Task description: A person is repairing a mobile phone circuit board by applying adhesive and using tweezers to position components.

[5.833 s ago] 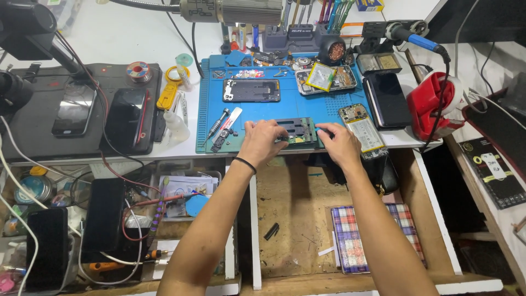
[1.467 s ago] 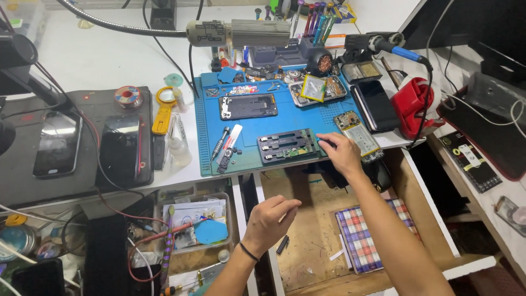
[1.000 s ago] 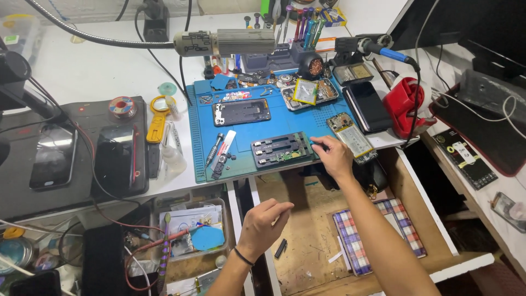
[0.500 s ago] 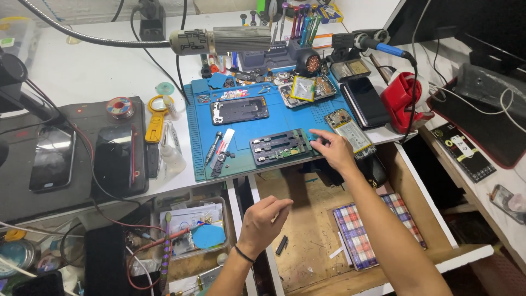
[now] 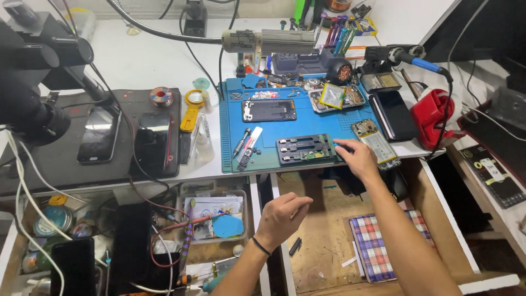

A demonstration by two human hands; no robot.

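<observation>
Cluttered desk [image 5: 164,66], blue mat [image 5: 307,123]. Our right hand [image 5: 359,159], fingers pinching phone frame [image 5: 306,149] edge; left hand [image 5: 282,216] loosely curled, empty, over open drawer [image 5: 323,241]. Steadying step, we judge.

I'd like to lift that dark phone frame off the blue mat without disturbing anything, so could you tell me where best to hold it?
Probably by its two long edges, from above. The dark phone frame lies flat on the blue mat, long side left to right, with bare mat along both long edges. The small parts just behind it leave less room there, so keep the fingers low and narrow.
</observation>
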